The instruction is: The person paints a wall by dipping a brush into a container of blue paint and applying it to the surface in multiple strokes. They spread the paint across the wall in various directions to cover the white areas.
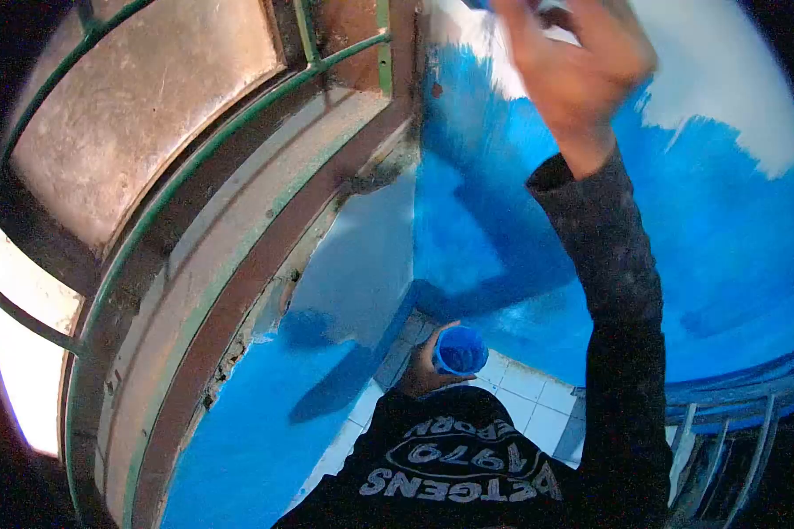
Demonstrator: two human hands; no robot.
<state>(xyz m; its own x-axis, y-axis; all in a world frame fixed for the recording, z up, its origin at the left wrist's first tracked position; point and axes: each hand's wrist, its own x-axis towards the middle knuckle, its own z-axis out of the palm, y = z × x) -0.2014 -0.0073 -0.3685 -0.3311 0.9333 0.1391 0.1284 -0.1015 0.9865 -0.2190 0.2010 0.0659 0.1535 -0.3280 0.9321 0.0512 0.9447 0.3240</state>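
Observation:
My left hand (422, 368) is held low against my chest and grips a small blue cup (460, 351) with blue paint in it. My right hand (575, 66) is raised high at the wall, fingers closed, blurred by motion. Whatever it grips runs out of the top of the frame, so I cannot make it out. The wall (732, 220) ahead is freshly blue below and still white (723, 70) above, with the edge of the paint just beside my right hand.
A window (141, 106) with green metal bars and a brown frame fills the left side. The wall below it (265, 414) is blue too, with a crumbling edge. White floor tiles (525, 388) lie below. A railing (723, 441) stands at the lower right.

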